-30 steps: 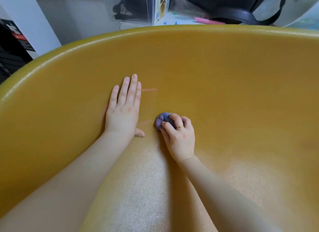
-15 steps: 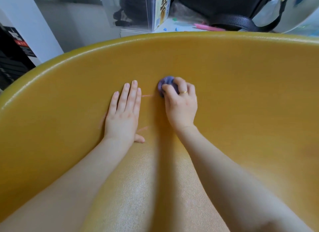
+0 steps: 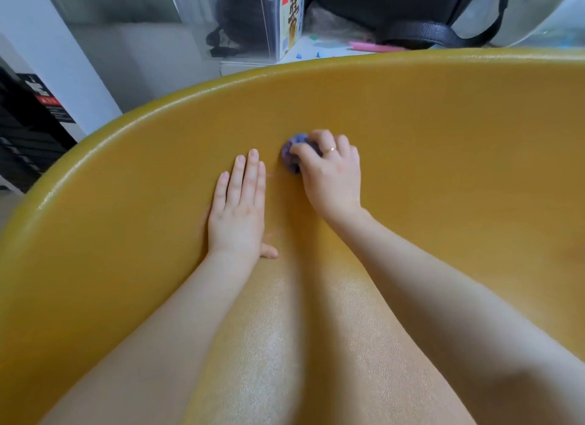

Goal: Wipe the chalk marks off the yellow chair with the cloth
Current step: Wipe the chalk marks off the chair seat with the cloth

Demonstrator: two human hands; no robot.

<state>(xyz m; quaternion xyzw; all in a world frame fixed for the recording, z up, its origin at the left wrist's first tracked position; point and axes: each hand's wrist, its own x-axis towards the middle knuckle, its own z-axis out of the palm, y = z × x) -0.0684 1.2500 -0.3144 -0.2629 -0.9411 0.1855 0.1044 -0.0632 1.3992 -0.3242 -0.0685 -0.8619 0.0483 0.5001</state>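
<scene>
The yellow chair [image 3: 443, 146] fills most of the view, its curved back rising ahead of me. My left hand [image 3: 239, 209] lies flat on the chair's back, fingers together, holding nothing. My right hand [image 3: 329, 174] is closed around a small wadded purple cloth [image 3: 292, 154] and presses it against the chair just right of my left fingertips. A faint pink chalk streak [image 3: 272, 234] shows beside my left thumb, and a very faint trace [image 3: 271, 176] sits between my hands.
Behind the chair's rim [image 3: 285, 65] stand a printed carton [image 3: 292, 16], a black bag with a strap [image 3: 427, 32] and a pink stick [image 3: 376, 47] on a white surface. A dark box [image 3: 28, 124] stands at the left.
My right hand carried the cloth up the chair's back, from beside my left thumb to beside my left fingertips. The upper pink streak has faded. My left hand stayed put.
</scene>
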